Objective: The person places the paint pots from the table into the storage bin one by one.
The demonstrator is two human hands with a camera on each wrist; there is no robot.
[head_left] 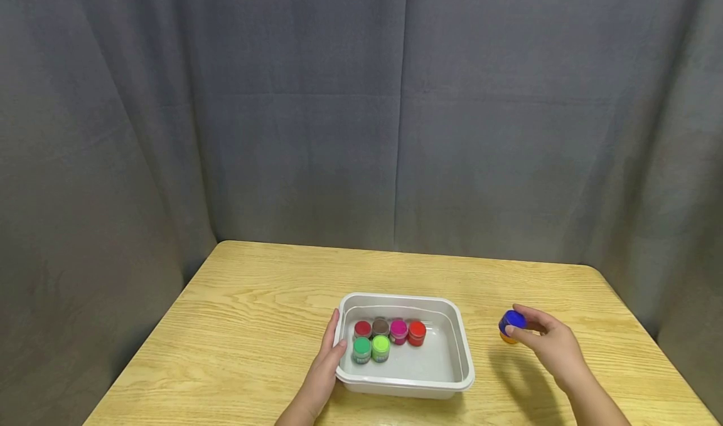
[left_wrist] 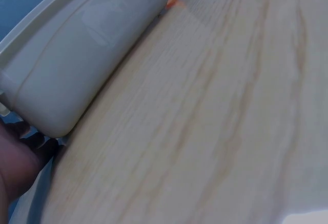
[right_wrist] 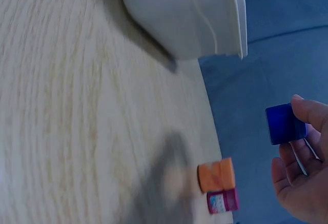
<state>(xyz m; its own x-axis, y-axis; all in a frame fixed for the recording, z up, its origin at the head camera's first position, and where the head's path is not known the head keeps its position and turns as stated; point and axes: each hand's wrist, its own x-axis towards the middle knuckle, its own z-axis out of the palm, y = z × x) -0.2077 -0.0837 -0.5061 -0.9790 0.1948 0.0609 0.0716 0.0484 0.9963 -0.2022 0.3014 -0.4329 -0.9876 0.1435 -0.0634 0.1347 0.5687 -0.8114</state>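
My right hand (head_left: 558,352) pinches a small blue paint jar (head_left: 513,320) between thumb and fingers, right of the white plastic tub. In the right wrist view the blue jar (right_wrist: 281,124) is held up off the table. Below it stand an orange jar (right_wrist: 217,176) and a magenta jar (right_wrist: 223,201) side by side; the head view mostly hides them. With my left hand (head_left: 319,372) I grip the left side of the tub (head_left: 407,384), thumb at the rim, fingers along the outer wall. Inside are several jars, including a green one (head_left: 362,349) and a lime one (head_left: 381,347).
The tub stands on a light wooden table (head_left: 254,325) near its front. Dark red, brown, magenta and red jars (head_left: 417,332) form its back row. Grey curtains (head_left: 305,112) hang behind the table and at both sides.
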